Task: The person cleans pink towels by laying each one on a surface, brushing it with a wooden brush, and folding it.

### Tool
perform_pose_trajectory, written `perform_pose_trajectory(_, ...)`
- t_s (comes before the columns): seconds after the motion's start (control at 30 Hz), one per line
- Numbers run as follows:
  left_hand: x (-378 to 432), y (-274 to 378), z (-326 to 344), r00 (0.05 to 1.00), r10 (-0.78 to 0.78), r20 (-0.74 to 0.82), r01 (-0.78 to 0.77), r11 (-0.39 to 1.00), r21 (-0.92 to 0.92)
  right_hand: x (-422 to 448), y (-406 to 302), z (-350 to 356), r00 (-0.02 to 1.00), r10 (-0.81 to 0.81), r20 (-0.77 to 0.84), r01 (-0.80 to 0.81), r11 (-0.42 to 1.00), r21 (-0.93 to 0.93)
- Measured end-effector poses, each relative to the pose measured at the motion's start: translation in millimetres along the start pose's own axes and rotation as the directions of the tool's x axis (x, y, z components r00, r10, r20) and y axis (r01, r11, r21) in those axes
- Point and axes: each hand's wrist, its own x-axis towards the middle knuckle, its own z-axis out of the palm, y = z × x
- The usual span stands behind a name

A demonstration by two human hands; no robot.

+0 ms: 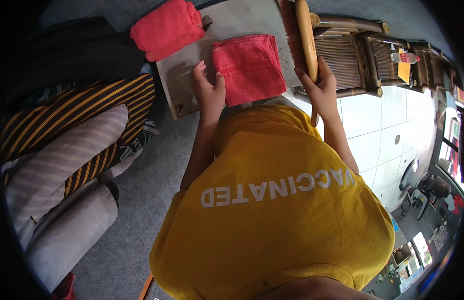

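My right hand (322, 89) grips a brush with a pale wooden body (307, 35) and dark reddish bristles that face left. The brush stands over the right side of a whitish wooden board or tabletop (239, 20). Just in front of me on that surface lies a folded red towel (250, 69). At the towel's left edge is my left hand (209, 90), fingers apart, its thumb at or against the cloth. A second folded red towel (168, 30) rests at the far left of the surface, partly over its edge.
A pile of folded clothes (78, 135), some striped, lies to the left on a grey surface (138, 210). Bamboo seating (340, 56) stands on the right, with a plastic bottle (404, 57) on it. Farther right is an electric fan (423, 185) on pale floor tiles (367, 142).
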Motion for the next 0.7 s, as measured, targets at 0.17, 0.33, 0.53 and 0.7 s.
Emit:
perform_pose_trajectory(0.17, -7.5, 45.4, 4.5, 0.878, 0.383, 0.285, -0.438, 0.885, 0.158, 1.6, 10.2, 5.3, 1.0, -0.027, -0.016, 0.03, 0.97, 0.242)
perform_pose_trajectory(0.33, -33.8, 32.5, 33.5, 0.765, 0.345, 0.544, -0.573, 0.749, 0.331, 1.6, -16.1, -2.7, 0.999, 0.019, -0.043, -0.001, 0.928, 0.373)
perform_pose_trajectory(0.53, -37.7, 2.1, 47.4, 0.711, 0.447, 0.543, -0.701, 0.518, 0.49, -3.6, -4.1, -12.7, 0.999, 0.017, 0.042, -0.03, 0.941, 0.338)
perform_pose_trajectory(0.7, -36.4, -12.3, 47.4, 0.657, 0.513, 0.552, -0.753, 0.409, 0.516, -10.8, -4.5, -7.6, 1.0, -0.027, -0.015, 0.03, 0.952, 0.305)
